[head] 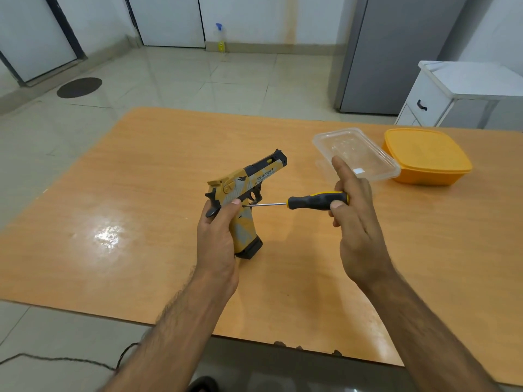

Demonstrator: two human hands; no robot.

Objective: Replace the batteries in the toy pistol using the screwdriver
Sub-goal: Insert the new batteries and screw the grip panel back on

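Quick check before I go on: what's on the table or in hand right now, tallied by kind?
Toy pistol, gripped by the left hand: 1
Screwdriver, held by the right hand, its tip at the pistol's grip: 1
Plastic containers: 2, one clear, one orange with its lid on
Loose batteries visible: 0
Total: 4 things

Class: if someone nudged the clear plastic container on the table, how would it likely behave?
The clear plastic container looks thin-walled and holds almost nothing, so it is probably light and would slide easily across the glossy table. Low and flat, it seems unlikely to tip.
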